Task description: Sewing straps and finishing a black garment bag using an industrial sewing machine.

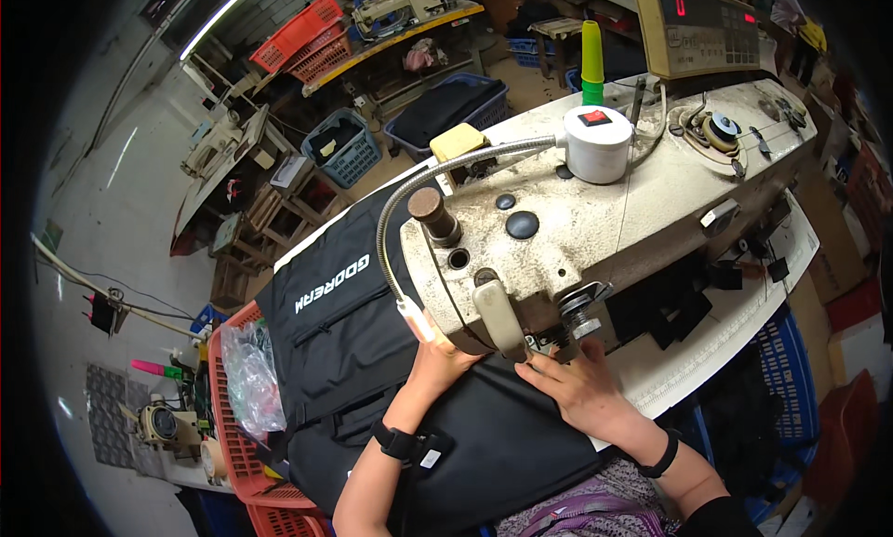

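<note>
- Room: a sewing workshop with a pale floor, rows of other machines on long tables, and baskets under and beside them.
- Table (707, 355): white, carrying your worn cream sewing machine (595, 211); a gooseneck lamp (419, 188) arcs over its head.
- Black fabric piece (391, 351): spread across the table from the left edge to the needle, trailing toward your lap. Judged soft, limp and fairly heavy, with padded panels and a zip; it should slide readily. Hold it flat on either side of the needle, not by a hanging edge.
- Left hand (437, 355): flat on the fabric under the machine head, fingers hidden, nothing gripped.
- Right hand (577, 383): fingers spread, pressing the fabric just beside the presser foot.
- Red basket (233, 425), at your left: holds a crumpled clear plastic bag (251, 374).
- Blue baskets (446, 104) beyond: dark cloth inside.
</note>
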Demonstrator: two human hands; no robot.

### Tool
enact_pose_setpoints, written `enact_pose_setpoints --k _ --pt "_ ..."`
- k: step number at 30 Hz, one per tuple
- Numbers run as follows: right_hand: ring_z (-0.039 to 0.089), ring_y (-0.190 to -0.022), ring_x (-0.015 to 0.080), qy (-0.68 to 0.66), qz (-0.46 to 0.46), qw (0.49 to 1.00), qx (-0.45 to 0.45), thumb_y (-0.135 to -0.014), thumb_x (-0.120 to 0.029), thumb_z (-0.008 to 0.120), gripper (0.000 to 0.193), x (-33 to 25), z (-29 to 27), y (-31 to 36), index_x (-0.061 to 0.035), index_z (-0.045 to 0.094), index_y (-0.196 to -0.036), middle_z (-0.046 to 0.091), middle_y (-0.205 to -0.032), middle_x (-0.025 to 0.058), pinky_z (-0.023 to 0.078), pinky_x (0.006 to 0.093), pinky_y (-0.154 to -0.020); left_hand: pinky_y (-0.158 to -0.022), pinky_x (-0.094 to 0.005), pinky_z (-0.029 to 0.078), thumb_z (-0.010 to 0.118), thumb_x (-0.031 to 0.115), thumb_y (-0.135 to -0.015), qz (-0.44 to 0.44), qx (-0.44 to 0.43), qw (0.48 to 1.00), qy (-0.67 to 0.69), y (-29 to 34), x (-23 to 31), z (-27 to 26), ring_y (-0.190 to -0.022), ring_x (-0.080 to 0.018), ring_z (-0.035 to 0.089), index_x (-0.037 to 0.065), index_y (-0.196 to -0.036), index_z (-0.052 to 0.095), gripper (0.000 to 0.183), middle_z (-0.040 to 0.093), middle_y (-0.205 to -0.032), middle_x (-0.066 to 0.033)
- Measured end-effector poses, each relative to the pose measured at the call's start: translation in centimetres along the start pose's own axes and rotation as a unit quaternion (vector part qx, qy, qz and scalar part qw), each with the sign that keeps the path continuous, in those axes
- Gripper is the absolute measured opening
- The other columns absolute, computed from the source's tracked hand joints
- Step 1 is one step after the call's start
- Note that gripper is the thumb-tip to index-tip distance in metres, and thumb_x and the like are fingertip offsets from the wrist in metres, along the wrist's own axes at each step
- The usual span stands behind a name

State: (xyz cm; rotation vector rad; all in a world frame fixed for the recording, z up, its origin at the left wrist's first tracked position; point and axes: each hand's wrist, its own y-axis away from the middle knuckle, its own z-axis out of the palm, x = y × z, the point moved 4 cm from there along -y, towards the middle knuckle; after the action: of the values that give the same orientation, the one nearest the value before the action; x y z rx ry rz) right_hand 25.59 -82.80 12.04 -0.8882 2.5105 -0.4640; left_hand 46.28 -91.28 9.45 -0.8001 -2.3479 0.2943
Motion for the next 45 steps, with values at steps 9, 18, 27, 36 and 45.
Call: enact_pose_setpoints --k 9,18,27,36,45 --pt "0.051 -0.108 0.0258 -0.029 0.025 0.998 -0.044 -0.076 0.003 0.059 0.043 0.4 -0.9 0.6 -0.011 0.064 -0.117 0.058 -0.125 0.0005 0.037 0.0444 -0.094 -0.096 -0.0448 0.034 0.073 0.022 -0.08 -0.117 -0.056 0.99 0.054 -0.4 0.7 -1.7 -0.111 -0.0329 0.049 0.006 -0.115 0.062 0.04 0.057 -0.118 -0.0135" --pt "0.045 -0.126 0.0271 -0.09 0.014 0.994 -0.062 -0.084 -0.028 0.068 0.045 -3.6 -2.4 1.5 -0.0017 0.059 -0.12 0.052 -0.133 0.0142 0.032 0.0448 -0.107 -0.111 -0.0642 -0.002 0.077 0.068 -0.058 -0.249 -0.265 0.923 -0.122 3.2 -2.1 -7.0 -0.148 -0.0312 -0.004 0.022 -0.151 0.028 0.115 0.006 -0.161 -0.0118" --pt "0.046 -0.123 0.0217 0.014 0.062 0.996 -0.066 -0.086 -0.02 0.063 0.048 -2.0 -0.7 -0.3 -0.0002 0.052 -0.129 0.052 -0.131 0.0087 0.031 0.0517 -0.106 -0.108 -0.0682 0.012 0.072 0.062 -0.07 -0.438 -0.223 0.867 -0.089 9.7 3.9 -9.7 -0.147 -0.0389 0.0 0.022 -0.154 0.016 0.108 0.001 -0.161 -0.0139" --pt "0.046 -0.126 0.0278 -0.063 0.003 0.994 -0.087 -0.083 -0.019 0.065 0.043 -5.7 -2.4 2.1 -0.0024 0.057 -0.122 0.054 -0.13 0.0148 0.029 0.0543 -0.105 -0.104 -0.0724 0.018 0.066 0.062 -0.077 -0.379 -0.224 0.886 -0.144 9.7 0.4 -10.9 -0.147 -0.039 0.007 0.032 -0.149 0.03 0.086 0.008 -0.16 -0.0154" --pt "0.041 -0.133 0.0257 -0.058 -0.004 0.993 -0.101 -0.085 -0.024 0.065 0.045 -6.5 -0.2 2.7 -0.009 0.057 -0.127 0.051 -0.138 0.0086 0.024 0.0549 -0.109 -0.109 -0.0498 0.032 0.052 0.077 -0.078 -0.547 -0.131 0.801 -0.207 11.7 -4.5 -16.1 -0.14 -0.0454 0.025 0.016 -0.153 0.02 0.102 0.024 -0.152 -0.0275"
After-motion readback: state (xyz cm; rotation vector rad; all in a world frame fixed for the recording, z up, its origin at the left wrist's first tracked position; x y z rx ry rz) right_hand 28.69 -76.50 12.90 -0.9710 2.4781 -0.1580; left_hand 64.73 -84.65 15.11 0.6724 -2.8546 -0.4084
